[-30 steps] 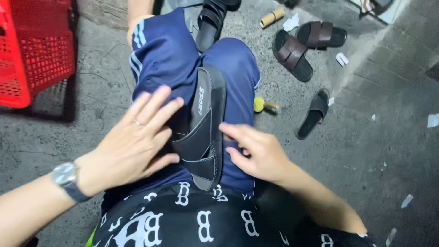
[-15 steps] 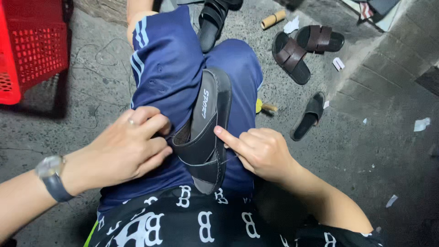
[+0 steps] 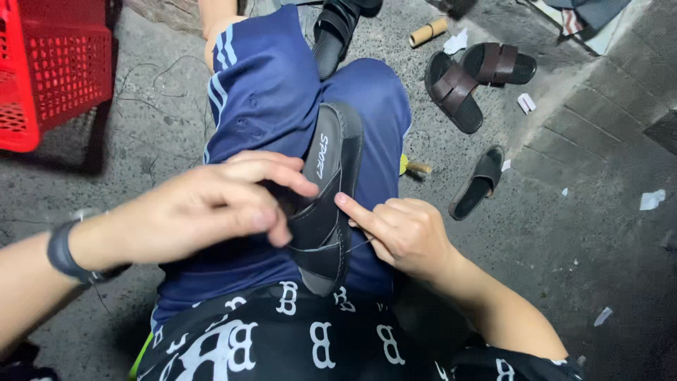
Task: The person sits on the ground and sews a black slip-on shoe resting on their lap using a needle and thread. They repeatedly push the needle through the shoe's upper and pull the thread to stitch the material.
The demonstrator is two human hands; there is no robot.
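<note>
Sandal-strewn (image 3: 451,92) concrete workshop floor (image 3: 578,233)

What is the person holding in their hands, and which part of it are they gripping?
A black sandal lying on the lap. The left hand grips its strap from the side; the right hand presses a fingertip on the sole's edge beside the strap and seems to pinch a thin thread.

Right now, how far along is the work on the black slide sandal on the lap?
In hand: the black slide sandal with a strap lies on the blue shorts; the left hand grips its strap side, and the right hand presses a forefinger at the sole edge, apparently pulling a thin thread. Done: cannot tell. Possibly left: a brown sandal pair and a single black sandal lie on the concrete.
</note>
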